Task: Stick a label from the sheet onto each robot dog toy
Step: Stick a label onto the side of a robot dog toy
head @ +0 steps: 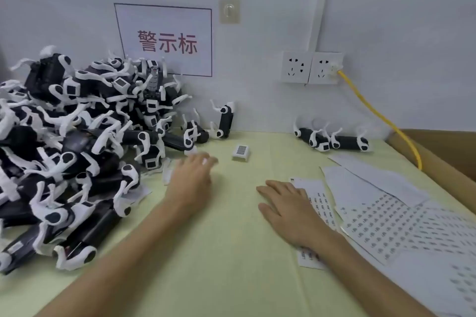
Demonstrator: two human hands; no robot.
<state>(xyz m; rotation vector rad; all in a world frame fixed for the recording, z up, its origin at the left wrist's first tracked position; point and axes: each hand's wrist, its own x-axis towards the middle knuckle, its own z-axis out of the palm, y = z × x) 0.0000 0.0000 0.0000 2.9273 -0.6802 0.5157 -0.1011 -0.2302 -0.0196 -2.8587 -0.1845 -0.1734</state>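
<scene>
Your left hand point(192, 177) reaches, fingers loosely apart and empty, toward the tangled heap of glossy black-and-white plastic robot dog toys point(67, 141) on the left of the counter point(226, 252). Your right hand point(286, 210) lies flat, fingers spread, on the thin paper label sheet point(319, 203). Those hooked white legs interlock, so pulling one toy could drag others off the pile.

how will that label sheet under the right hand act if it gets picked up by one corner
The label sheet looks thin and flat like the papers beside it, so it would probably flop and bend. It likely weighs little and could slide on the smooth table.
</scene>
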